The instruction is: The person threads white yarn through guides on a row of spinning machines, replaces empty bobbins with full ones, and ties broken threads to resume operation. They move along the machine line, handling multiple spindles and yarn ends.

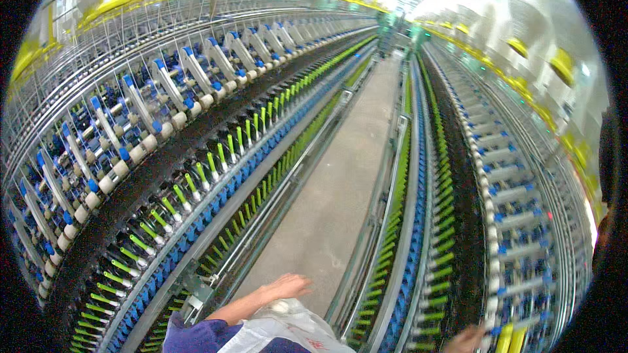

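Note:
My left hand (288,285) is held across the front of my body, over the white apron (271,335). Its fingers stretch out to the right, and nothing shows in them. Just below it, a whitish, rounded bulge (282,308) shows at the top of the apron; I cannot make out what it is. At the lower right edge, my right hand (466,340) is by the right-hand spinning machine, smeared by motion. Close beside it are two yellow tubes (510,338); whether the hand touches them cannot be seen. Its fingers are too blurred to read.
A grey aisle floor (340,176) runs away between two long spinning machines. Rows of green bobbin tubes (171,206) line the left machine, and more green tubes (441,248) the right. White drafting rollers (140,150) lie above. Large yarn packages (526,19) hang overhead.

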{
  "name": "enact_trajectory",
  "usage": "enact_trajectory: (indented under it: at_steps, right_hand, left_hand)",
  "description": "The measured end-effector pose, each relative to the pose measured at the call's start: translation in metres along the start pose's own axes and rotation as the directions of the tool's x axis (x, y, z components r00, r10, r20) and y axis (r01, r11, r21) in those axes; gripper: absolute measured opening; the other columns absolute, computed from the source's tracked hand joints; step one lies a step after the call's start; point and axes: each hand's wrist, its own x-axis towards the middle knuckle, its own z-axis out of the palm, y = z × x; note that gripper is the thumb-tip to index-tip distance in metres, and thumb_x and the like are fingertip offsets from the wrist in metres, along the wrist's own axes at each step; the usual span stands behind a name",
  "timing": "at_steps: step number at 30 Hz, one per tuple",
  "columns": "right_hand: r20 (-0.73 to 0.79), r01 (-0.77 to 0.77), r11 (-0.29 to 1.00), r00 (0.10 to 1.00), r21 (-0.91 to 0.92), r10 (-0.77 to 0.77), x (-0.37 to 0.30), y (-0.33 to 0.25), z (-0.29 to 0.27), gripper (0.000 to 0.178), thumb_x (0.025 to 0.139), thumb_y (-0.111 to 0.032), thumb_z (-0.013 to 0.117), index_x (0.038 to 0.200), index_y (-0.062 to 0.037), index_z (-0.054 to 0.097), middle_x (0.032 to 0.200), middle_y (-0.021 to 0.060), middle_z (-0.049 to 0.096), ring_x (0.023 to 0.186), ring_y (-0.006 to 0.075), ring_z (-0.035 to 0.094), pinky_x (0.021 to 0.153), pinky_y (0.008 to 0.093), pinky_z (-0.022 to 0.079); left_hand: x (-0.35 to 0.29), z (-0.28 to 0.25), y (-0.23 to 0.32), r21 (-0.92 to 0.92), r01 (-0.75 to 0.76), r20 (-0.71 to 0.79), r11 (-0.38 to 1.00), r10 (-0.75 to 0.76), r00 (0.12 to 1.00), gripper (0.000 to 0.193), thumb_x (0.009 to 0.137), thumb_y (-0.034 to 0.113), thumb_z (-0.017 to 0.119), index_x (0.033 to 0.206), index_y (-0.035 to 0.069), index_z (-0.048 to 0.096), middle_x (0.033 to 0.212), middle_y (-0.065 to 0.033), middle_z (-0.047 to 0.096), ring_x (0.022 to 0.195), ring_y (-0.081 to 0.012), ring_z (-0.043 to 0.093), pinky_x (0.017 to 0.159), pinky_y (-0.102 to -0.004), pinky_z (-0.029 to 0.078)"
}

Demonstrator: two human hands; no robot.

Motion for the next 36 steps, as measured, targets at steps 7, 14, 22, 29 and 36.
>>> enact_trajectory:
  at_steps: [7,14,22,29,36]
  right_hand:
    - [-0.137,0.193,0.057,0.85,0.98,-0.508,0.059,-0.429,0.064,0.044,0.077,-0.005,0.066,0.12,-0.0016,0.057,0.078,0.0114,0.065,0.067,0.028,0.06,0.069,0.0392,0.048]
    - [-0.151,0.023,-0.201,0.747,0.979,-0.647,0.153,-0.631,0.178,0.032,0.082,-0.003,0.064,0.112,0.0046,0.058,0.086,0.0145,0.066,0.074,0.0221,0.063,0.068,0.0315,0.049]
    - [0.19,-0.296,0.1,0.294,0.95,-0.937,0.212,-0.799,0.307,0.036,0.091,-0.025,0.055,0.118,0.0004,0.058,0.107,0.0177,0.063,0.1,0.0288,0.06,0.086,0.041,0.047]
    - [-0.594,-0.155,-0.641,0.263,0.752,-0.76,0.245,-1.071,0.208,0.016,0.085,-0.008,0.06,0.097,0.0032,0.062,0.08,0.0112,0.066,0.07,0.016,0.061,0.066,0.0282,0.049]
    - [-0.896,-0.212,-0.936,0.292,0.28,-0.334,0.298,-1.197,-0.065,0.023,0.089,-0.017,0.058,0.106,-0.0003,0.06,0.077,0.0084,0.065,0.07,0.0112,0.06,0.065,0.0278,0.048]
  left_hand:
    - [0.188,-0.057,-0.08,0.032,0.117,-0.181,0.993,-0.109,0.977,0.031,0.086,0.03,0.058,0.105,0.005,0.058,0.092,-0.0169,0.062,0.088,-0.0358,0.061,0.072,-0.0465,0.049]
    - [0.372,-0.13,-0.164,0.091,0.092,-0.231,0.992,-0.069,0.97,0.027,0.08,0.023,0.058,0.096,0.001,0.058,0.086,-0.0181,0.062,0.08,-0.0366,0.061,0.067,-0.045,0.05]
    - [0.526,-0.247,-0.212,0.093,0.183,-0.572,0.979,-0.098,0.814,0.026,0.086,0.025,0.053,0.099,0.003,0.058,0.088,-0.0177,0.06,0.084,-0.0373,0.059,0.071,-0.049,0.047]
    - [0.507,-0.332,-0.251,-0.077,0.517,-0.518,0.852,-0.478,0.71,0.031,0.089,0.029,0.052,0.108,0.005,0.058,0.096,-0.0181,0.062,0.089,-0.0364,0.06,0.071,-0.0452,0.049]
    - [0.449,-0.474,-0.3,-0.065,0.596,-0.75,0.801,-0.433,0.5,0.026,0.087,0.026,0.054,0.098,0.004,0.062,0.088,-0.0197,0.063,0.085,-0.0372,0.061,0.072,-0.0452,0.048]
